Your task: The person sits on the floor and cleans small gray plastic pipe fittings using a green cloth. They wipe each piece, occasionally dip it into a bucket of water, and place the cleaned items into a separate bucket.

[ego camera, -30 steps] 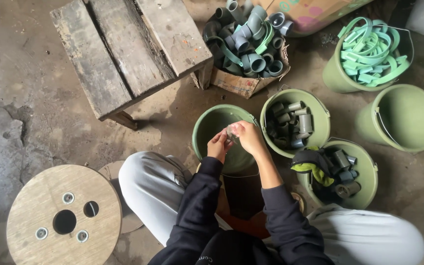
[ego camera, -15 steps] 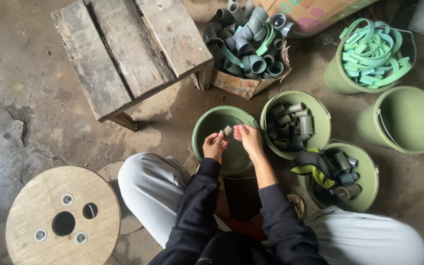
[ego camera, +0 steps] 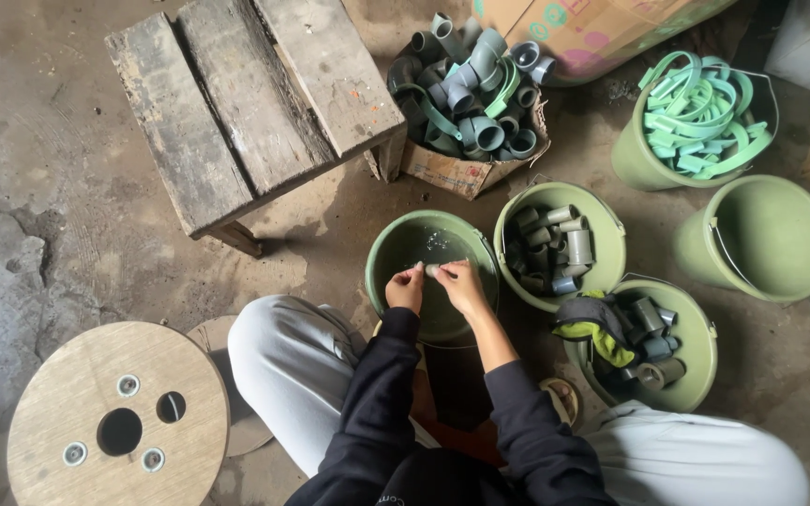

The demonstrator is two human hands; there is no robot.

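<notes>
Both hands meet over the near bucket [ego camera: 382,258]. The right hand [ego camera: 461,284] pinches a small pale piece [ego camera: 431,270]; the left hand [ego camera: 406,288] touches it with curled fingers. Hold it low over the bucket and keep a firm pinch

A bare concrete floor [ego camera: 77,215], cracked, stained and gritty, fills the scene under soft, even daylight. A weathered wooden stool [ego camera: 255,103] of three rough planks stands at upper left, its dark leg showing beneath one corner. At lower left lies a round plywood spool end [ego camera: 58,412] with a large centre hole, a smaller hole and three metal-ringed bolt holes. A printed cardboard box [ego camera: 602,33] leans along the top edge; a pale container [ego camera: 808,47] sits in the top right corner.
</notes>
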